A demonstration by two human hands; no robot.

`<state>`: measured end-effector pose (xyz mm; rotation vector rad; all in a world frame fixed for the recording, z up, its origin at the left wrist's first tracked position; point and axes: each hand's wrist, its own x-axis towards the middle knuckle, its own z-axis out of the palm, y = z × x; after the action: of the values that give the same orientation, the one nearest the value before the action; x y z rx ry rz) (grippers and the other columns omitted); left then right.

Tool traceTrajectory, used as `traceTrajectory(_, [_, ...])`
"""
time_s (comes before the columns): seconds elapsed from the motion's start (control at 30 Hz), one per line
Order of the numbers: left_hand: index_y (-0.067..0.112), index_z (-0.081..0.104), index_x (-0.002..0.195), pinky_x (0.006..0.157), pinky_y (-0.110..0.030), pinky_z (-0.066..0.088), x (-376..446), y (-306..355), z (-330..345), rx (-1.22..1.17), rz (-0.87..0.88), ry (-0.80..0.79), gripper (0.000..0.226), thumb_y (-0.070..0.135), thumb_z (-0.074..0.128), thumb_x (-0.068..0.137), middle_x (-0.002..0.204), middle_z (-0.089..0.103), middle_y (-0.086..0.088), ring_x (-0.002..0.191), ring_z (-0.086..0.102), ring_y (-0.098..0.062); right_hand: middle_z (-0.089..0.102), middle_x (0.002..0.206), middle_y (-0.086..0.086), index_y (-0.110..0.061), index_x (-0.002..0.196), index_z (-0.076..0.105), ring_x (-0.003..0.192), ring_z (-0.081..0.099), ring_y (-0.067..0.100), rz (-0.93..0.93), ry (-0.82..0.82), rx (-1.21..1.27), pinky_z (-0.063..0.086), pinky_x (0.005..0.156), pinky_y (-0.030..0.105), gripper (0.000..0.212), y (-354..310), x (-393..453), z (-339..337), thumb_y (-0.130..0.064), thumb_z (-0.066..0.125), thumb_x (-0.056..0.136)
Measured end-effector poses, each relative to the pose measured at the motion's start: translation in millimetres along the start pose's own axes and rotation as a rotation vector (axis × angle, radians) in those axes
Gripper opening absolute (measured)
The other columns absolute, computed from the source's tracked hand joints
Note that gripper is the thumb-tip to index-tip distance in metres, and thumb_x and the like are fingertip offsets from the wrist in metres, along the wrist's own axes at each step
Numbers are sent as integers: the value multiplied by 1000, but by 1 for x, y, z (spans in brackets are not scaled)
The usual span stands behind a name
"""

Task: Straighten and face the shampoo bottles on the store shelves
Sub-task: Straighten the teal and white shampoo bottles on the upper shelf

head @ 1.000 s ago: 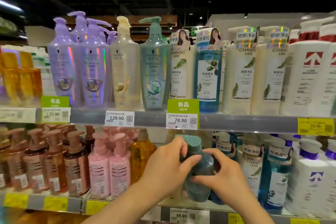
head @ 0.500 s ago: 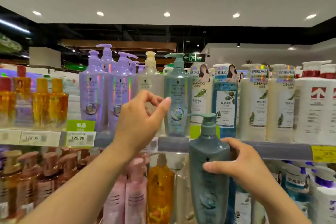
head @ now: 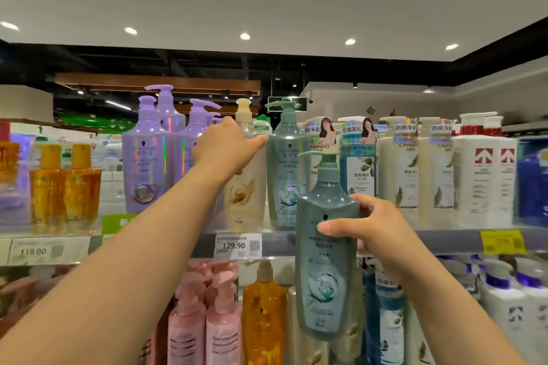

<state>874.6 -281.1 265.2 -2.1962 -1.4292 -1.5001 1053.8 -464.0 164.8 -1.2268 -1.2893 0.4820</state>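
The right hand gripped a teal pump bottle upright before the shelf edge. The left hand clasped the cream bottle near its shoulder.

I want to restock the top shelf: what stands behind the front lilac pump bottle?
Behind the front lilac pump bottle another lilac bottle shows its pump and shoulder. Its lower body is covered, so anything deeper cannot be seen.

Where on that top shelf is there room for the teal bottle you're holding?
No clear slot shows. The left hand grips the cream bottle, tight between the purple bottles and the shelved teal bottle. The right hand holds the teal bottle out front.
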Motion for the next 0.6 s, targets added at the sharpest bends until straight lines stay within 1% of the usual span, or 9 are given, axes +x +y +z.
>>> traceTrajectory(0.07, [11, 51, 104, 73, -40, 53, 2, 4, -2, -21, -23, 0, 84, 85, 48, 64, 71, 68, -5, 76, 68, -26, 78, 90, -3, -16, 101, 73, 82, 75, 13, -8, 15, -12, 53, 61, 23, 43, -4, 0, 1, -15, 92, 63])
traceTrajectory(0.17, [7, 57, 109, 68, -37, 45, 3, 7, -5, 39, -15, 19, 93, 88, 48, 65, 100, 66, -13, 97, 62, -34, 78, 84, -6, -15, 100, 73, 72, 72, 5, -22, 30, -21, 48, 52, 15, 37, -8, 0, 3, -14, 89, 66])
traceTrajectory(0.2, [7, 58, 110, 67, -37, 42, 3, 7, -6, 60, -13, 19, 93, 88, 49, 66, 107, 63, -15, 100, 60, -36, 78, 85, -5, -14, 100, 73, 74, 73, 6, -23, 31, -24, 50, 53, 16, 36, -9, 0, 4, -15, 88, 67])
traceTrajectory(0.23, [7, 60, 109, 67, -37, 42, 3, 7, -8, 68, -16, 15, 92, 88, 49, 66, 110, 61, -17, 100, 60, -36, 78, 89, -4, -14, 102, 73, 80, 74, 9, -22, 32, -28, 54, 60, 20, 37, -10, 1, 5, -16, 88, 67])
traceTrajectory(0.3, [9, 61, 105, 64, -35, 42, 2, 5, -11, 61, -21, 18, 89, 88, 48, 66, 107, 63, -15, 94, 60, -34, 78, 94, -1, -14, 104, 73, 90, 75, 17, -13, 39, -44, 58, 78, 36, 40, -12, 2, 8, -18, 88, 67])
traceTrajectory(0.37, [11, 60, 106, 61, -33, 39, 0, 3, -15, 34, -22, 24, 83, 83, 49, 67, 99, 63, -10, 87, 59, -31, 78, 95, -1, -15, 103, 73, 90, 75, 18, -10, 55, -51, 58, 84, 43, 39, -15, 2, 9, -18, 88, 67])
traceTrajectory(0.43, [13, 56, 110, 61, -33, 39, -3, 0, -20, 5, -21, 16, 79, 80, 47, 69, 92, 61, -6, 83, 59, -28, 78, 94, -1, -14, 102, 73, 89, 75, 17, -16, 64, -61, 58, 83, 42, 39, -17, 4, 9, -18, 88, 67])
traceTrajectory(0.5, [13, 50, 119, 65, -35, 39, -9, -1, -26, -7, -20, 11, 80, 77, 47, 71, 95, 59, -4, 85, 57, -27, 78, 93, -2, -14, 102, 73, 87, 75, 16, -24, 68, -59, 59, 79, 39, 39, -20, 5, 9, -18, 88, 67])
traceTrajectory(0.6, [12, 43, 128, 72, -38, 45, -20, -3, -30, -22, -17, 22, 94, 85, 44, 69, 104, 56, -4, 90, 54, -26, 78, 89, -4, -13, 101, 72, 80, 75, 11, -34, 74, -43, 57, 62, 24, 37, -24, 8, 13, -16, 87, 68])
